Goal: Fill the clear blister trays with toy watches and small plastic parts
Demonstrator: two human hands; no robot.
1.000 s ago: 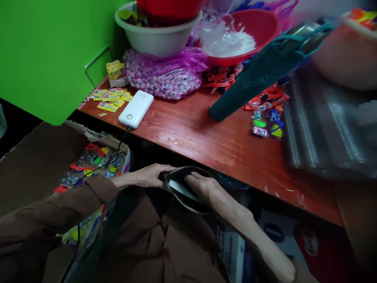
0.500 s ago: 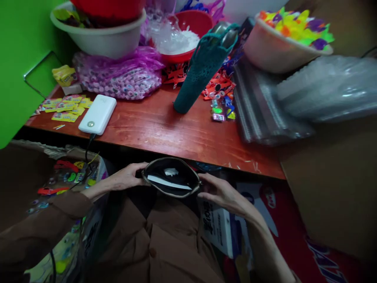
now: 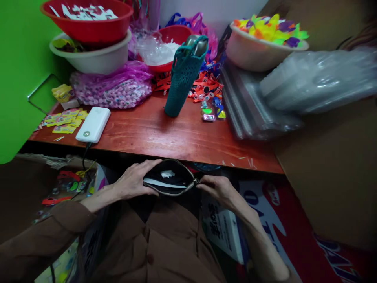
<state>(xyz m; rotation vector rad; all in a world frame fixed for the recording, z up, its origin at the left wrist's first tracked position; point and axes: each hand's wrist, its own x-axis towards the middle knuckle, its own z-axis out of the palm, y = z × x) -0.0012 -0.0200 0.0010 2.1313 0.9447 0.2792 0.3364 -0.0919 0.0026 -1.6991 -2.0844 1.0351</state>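
Note:
A small dark zip pouch is held gaping at the table's front edge, above my lap. Inside it lie a white flat item and a crumpled white piece. My left hand grips the pouch's left end, thumb below and fingers above. At the right end, the fingertips of my right hand pinch the zipper pull.
On the red-brown table are a white power bank with a cable, a teal bottle holder, a purple bag of beads, basins and plastic sleeves. An open box stands lower left.
My left hand has moved further over the pouch's left end. My right fingers have closed on the zipper pull. The pouch's mouth looks narrower, and the view has shifted.

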